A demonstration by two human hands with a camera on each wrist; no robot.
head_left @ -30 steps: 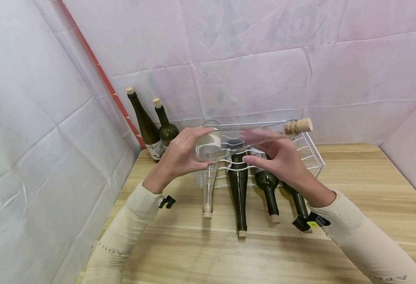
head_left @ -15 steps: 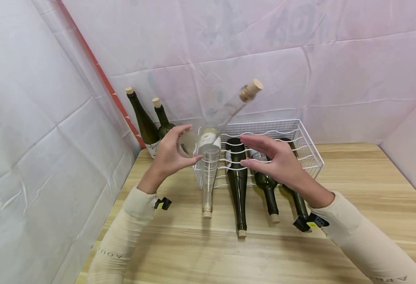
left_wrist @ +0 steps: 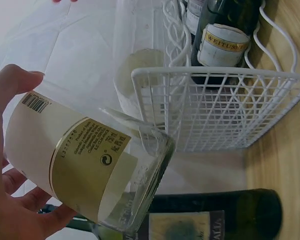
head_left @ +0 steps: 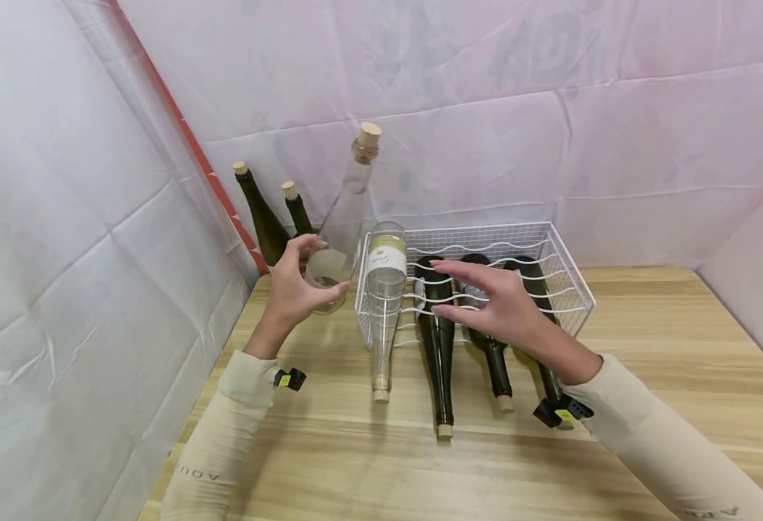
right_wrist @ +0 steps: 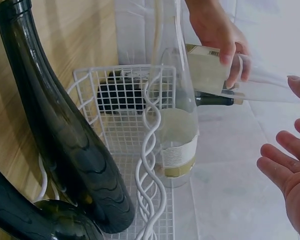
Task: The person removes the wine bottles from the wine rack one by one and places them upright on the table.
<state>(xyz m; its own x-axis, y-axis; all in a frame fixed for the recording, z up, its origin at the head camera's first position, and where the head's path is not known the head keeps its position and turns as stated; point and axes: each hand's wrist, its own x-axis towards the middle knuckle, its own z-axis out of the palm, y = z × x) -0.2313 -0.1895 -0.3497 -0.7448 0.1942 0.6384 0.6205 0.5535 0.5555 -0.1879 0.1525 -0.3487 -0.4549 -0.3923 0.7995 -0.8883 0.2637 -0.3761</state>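
Note:
My left hand (head_left: 297, 286) grips a clear corked glass bottle (head_left: 342, 224) round its lower body, left of the white wire rack (head_left: 570, 282). The bottle leans slightly right, cork up; its cream and gold label (left_wrist: 92, 157) faces the left wrist camera. My right hand (head_left: 495, 293) is over the rack, fingers spread apart from the thumb, holding nothing. Below it, dark green bottles (head_left: 436, 347) lie in the rack with their necks toward me. Another clear bottle (head_left: 384, 318) lies in the rack's leftmost place, its cork toward me.
Two dark corked bottles stand at the back left: a tall one (head_left: 260, 217) and a shorter one (head_left: 298, 213), partly behind my left hand. The wooden table (head_left: 420, 477) runs in front of the rack. White sheeting (head_left: 460, 108) hangs behind and at the sides.
The clear bottle in my left hand has swung from nearly level, cork to the right, to nearly upright, and moved left. My right hand, near the bottle earlier, is now apart from it.

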